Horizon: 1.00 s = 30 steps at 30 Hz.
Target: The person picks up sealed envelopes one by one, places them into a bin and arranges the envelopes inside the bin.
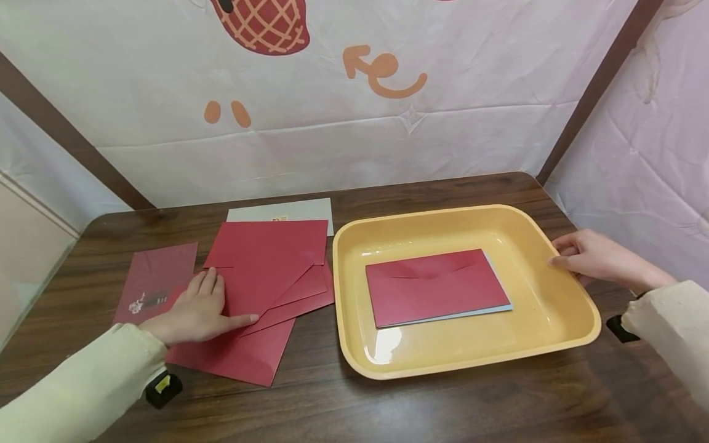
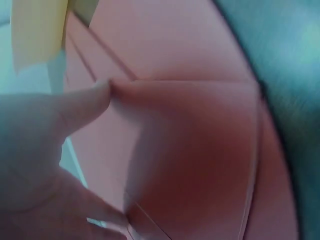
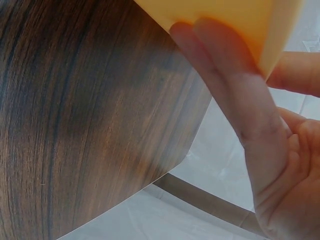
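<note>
My left hand [image 1: 202,311] rests on a loose pile of red envelopes [image 1: 266,246], its thumb stretched out to the right across them. In the left wrist view the thumb and fingertips touch the top red envelope [image 2: 200,150]. At the right, my right hand [image 1: 595,258] grips the rim of a yellow tray [image 1: 465,363]. From the right wrist view, its fingers [image 3: 235,85] lie against the tray's outer side, with the thumb on the other side of the rim. Inside the tray lies a red envelope [image 1: 432,289], with a pale blue edge showing under it.
A pale envelope [image 1: 282,208] with a small gold mark lies behind the red pile. To its left is a duller red envelope [image 1: 160,271] with a white flower print. All of it is on a dark wood table [image 1: 388,412] backed by a printed curtain [image 1: 332,141].
</note>
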### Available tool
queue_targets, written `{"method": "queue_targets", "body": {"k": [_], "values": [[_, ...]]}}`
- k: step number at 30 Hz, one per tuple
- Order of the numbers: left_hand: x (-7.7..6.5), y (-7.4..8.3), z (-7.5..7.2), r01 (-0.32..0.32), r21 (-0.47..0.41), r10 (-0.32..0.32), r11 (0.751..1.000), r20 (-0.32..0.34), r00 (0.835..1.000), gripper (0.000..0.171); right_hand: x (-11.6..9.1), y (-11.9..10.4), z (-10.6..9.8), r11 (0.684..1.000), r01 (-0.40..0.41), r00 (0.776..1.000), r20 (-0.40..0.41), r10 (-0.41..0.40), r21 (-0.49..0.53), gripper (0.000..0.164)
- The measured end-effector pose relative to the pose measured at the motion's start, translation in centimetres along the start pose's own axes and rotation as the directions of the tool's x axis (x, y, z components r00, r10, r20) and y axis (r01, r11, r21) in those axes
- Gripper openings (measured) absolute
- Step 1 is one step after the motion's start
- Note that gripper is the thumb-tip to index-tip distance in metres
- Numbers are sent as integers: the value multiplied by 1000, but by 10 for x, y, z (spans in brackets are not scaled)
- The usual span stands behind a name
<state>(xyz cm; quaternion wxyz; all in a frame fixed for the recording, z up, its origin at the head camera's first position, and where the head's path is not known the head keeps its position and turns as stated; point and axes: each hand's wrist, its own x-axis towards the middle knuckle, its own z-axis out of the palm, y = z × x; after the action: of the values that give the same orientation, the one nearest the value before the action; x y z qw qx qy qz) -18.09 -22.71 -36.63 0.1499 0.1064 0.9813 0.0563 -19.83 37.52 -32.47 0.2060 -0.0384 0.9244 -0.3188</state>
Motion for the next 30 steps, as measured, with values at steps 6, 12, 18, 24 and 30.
{"method": "queue_targets", "body": {"k": [6,12,18,24,30], "values": [[11,-15,-13,-54,-142,72,988,122,990,108,0,0,0,1000,6,1000,-4,-6,-3,39],[22,-22,-24,-92,-215,136,972,201,970,104,1,1,-1,1000,11,1000,-10,-11,1,38],[25,-22,-26,-115,-257,176,960,226,958,102,1,1,-1,1000,11,1000,-5,-11,2,38],[21,-24,-29,-105,-225,143,969,161,977,101,1,-1,-1,1000,11,1000,-2,-11,-26,37],[13,-32,-38,35,-175,-32,984,18,999,90,0,-1,-1,998,11,1000,-8,-12,-59,36]]}}
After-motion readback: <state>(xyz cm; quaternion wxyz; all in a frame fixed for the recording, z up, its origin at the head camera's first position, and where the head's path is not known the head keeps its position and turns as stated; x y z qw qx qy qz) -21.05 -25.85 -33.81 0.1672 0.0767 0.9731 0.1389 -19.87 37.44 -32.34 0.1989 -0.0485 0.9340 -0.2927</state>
